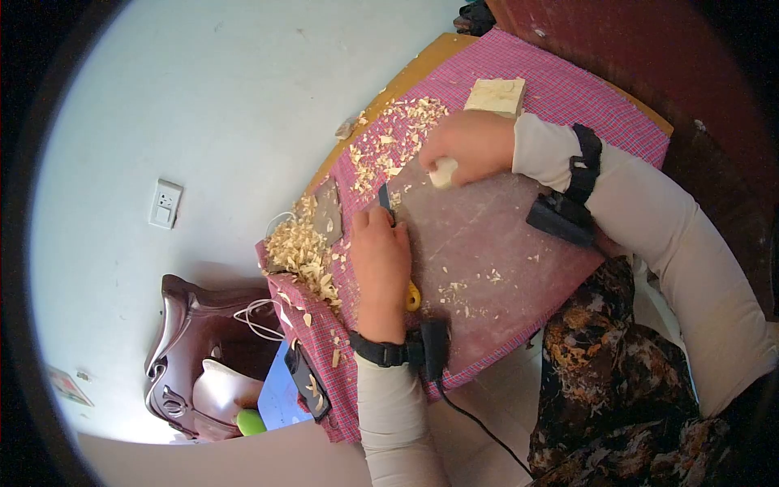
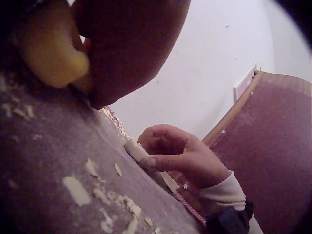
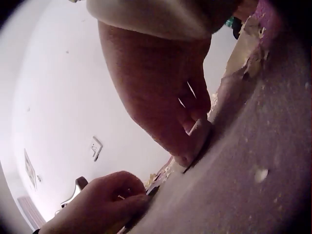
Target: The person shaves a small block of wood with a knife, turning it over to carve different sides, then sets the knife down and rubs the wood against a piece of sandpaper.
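My left hand (image 1: 381,264) grips a knife, its yellow handle (image 1: 414,297) showing under the palm and its dark blade (image 1: 385,196) pointing away past the fingers. In the left wrist view the handle's rounded yellow end (image 2: 73,68) looms large near the camera. My right hand (image 1: 475,146) pinches a small pale piece of wood (image 1: 443,173) between thumb and fingers, low over the board. The right wrist view shows this piece (image 3: 199,137) right at the board's surface, with the left hand (image 3: 105,202) a short way off.
A greyish board (image 1: 495,235) with scattered chips lies on a pink checked cloth (image 1: 568,77). Behind the right hand sits a pale wood block (image 1: 497,96). Shavings (image 1: 304,247) pile up at the left beside a flat grey piece (image 1: 329,211). A phone (image 1: 307,380) lies at the cloth's edge.
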A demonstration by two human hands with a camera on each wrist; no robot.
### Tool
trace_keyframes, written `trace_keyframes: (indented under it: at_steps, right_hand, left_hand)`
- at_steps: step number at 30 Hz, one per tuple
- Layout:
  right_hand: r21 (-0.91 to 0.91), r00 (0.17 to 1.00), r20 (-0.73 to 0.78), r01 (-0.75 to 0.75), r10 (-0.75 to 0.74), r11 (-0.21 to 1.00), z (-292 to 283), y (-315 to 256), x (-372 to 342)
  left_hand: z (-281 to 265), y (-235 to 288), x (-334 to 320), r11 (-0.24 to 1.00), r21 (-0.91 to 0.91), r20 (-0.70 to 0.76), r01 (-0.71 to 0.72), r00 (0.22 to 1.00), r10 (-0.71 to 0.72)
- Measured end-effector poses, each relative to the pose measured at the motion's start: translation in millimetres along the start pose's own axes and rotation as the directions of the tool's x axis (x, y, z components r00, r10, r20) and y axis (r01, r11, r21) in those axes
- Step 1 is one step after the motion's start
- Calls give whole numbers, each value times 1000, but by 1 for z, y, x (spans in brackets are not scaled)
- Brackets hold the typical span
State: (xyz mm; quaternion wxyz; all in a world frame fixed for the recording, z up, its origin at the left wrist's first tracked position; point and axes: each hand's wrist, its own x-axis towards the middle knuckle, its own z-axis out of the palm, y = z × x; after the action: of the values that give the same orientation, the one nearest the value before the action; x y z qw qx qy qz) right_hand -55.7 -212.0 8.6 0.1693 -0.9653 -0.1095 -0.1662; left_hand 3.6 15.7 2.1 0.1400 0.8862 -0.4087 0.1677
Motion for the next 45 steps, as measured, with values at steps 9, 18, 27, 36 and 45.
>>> trace_keyframes:
  at_steps: [9, 18, 27, 36, 45]
  right_hand:
    - [-5, 999, 13, 37, -37, 999, 0, -2, 1]
    - [-23, 1000, -25, -16, 15, 1000, 1, -1, 1]
    - [-15, 999, 0, -40, 40, 999, 1, -1, 2]
    - [-27, 1000, -16, -19, 19, 999, 3, 2, 1]
    - [-18, 999, -34, -4, 4, 1000, 2, 4, 1]
  left_hand:
    - [0, 0, 0, 1000, 10, -1, -3, 1000, 3]
    - [0, 1, 0, 1000, 27, 6, 7, 1000, -7]
    - [-1, 2, -1, 1000, 17, 3, 6, 1000, -6]
    - [-2, 3, 0, 1000, 13, 12, 20, 1000, -20]
    - [-2, 5, 0, 999, 33, 25, 37, 999, -38]
